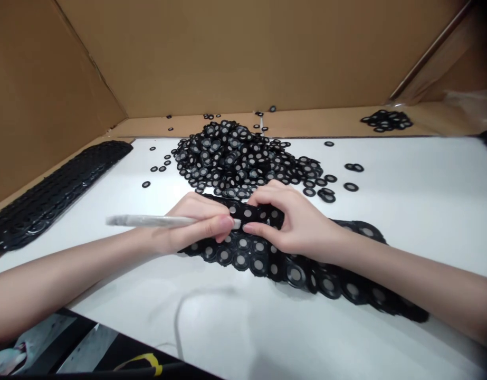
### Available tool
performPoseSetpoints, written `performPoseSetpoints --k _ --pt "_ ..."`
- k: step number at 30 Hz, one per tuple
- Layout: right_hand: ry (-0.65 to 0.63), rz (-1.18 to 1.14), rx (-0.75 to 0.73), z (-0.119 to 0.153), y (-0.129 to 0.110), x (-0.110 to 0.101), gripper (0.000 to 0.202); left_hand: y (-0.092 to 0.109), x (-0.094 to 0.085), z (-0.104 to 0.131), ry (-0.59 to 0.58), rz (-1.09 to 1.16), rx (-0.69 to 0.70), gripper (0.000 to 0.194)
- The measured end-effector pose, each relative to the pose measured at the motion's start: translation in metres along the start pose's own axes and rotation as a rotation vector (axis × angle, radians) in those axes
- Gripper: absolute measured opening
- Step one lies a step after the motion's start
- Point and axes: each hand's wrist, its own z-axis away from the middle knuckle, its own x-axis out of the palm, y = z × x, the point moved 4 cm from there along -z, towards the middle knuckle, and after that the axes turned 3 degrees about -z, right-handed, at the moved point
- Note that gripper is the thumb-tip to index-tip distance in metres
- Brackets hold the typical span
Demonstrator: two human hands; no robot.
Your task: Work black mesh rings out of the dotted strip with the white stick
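Left hand pinches a white stick, tip toward three o'clock; right hand half-curls on a black disc strip, grip unclear; disc pile at twelve o'clock.

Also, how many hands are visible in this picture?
2: the left hand, holding a white pen-like tool, and the right hand, at the joined black rings; no others show.

The head camera faces forward (tilted down).
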Motion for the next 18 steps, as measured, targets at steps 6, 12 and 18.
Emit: performPoseSetpoints --k 6,12,18 --pt "-0.024 -0.019 -0.016 -0.0007 -0.0011 0.0003 0.014 -0.0002 0.0025 -0.0007 -0.011 -0.023 -0.029 0.041" --pt "-0.03 -0.006 -0.028 -0.0005 -0.001 0.0018 0.014 0.001 0.0055 -0.003 -0.026 -0.082 -0.029 0.041" --pt "-0.037 -0.009 -0.061 -0.0002 -0.0016 0.0029 0.011 -0.0005 0.0064 -0.0064 -0.081 -0.033 -0.055 0.043"
